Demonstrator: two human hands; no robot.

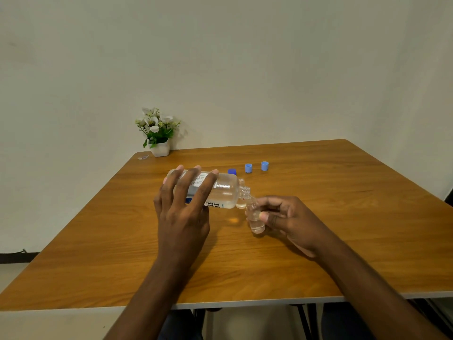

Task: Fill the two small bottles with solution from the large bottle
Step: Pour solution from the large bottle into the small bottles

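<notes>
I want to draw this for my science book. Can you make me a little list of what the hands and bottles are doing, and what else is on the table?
pouring hand: left hand holds the large bottle, tipped on its side
catching hand: right hand, fingers pinching a small bottle, nearly upright
mouths: large bottle's neck right at the small bottle's opening
fill so far: a little clear liquid at the bottom
caps off: dark blue cap, light blue cap, second light blue cap, behind the bottles
also: flower pot at the table corner
</notes>
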